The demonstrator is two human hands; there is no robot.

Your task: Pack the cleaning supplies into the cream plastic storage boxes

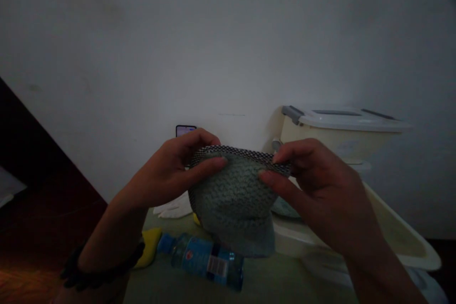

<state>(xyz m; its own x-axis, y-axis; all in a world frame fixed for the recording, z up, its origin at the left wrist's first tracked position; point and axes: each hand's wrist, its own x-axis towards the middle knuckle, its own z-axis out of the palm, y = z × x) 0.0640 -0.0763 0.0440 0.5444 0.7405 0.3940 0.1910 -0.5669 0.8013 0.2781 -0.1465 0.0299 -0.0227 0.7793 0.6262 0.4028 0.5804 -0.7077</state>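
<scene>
Pinched between thumb and fingers by the left hand [169, 168] and right hand [322, 187], a grey-green textured cloth [235, 194] hangs above the table [164, 287], inward of its left edge, black-and-white top band [245, 154] running crosswise.

Dim and slightly soft — the wall [235, 61] palest mid-view, the floor [26, 278] glinting orange.

The cloth [235, 190] looked matt and nubbly.
Its edging [245, 154] was coarsely woven; the bottle [197, 256] was glossy, see-through plastic, the box [327, 145] smooth plastic with a slightly shiny lid [349, 121], and the wall [231, 57] matt.
</scene>
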